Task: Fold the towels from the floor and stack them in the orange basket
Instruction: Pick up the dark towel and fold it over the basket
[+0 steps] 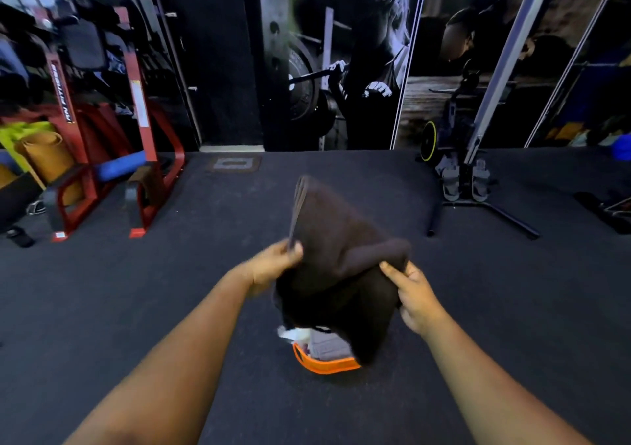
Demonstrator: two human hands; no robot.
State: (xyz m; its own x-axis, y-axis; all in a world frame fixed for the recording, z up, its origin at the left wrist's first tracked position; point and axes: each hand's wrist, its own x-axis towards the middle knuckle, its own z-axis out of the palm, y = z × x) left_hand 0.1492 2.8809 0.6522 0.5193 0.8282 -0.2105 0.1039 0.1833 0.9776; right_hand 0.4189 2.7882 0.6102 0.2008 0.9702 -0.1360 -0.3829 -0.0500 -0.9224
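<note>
The left hand [278, 262] pinches the near left edge of a dark brown towel [341, 256], thumb and fingers closed on the layered hem, while the right hand [415, 296] grips the opposite fold, fingers curled round the cloth. The towel hangs in the air between them, directly above the orange basket [324, 364] on the floor, where a grey folded towel [327, 345] already lies. Folding looks nearly finished; next it probably needs lowering flat onto that stack.

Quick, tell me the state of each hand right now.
Left hand: grips the upper edge of the dark brown towel.
Right hand: grips the towel's right side.
</note>
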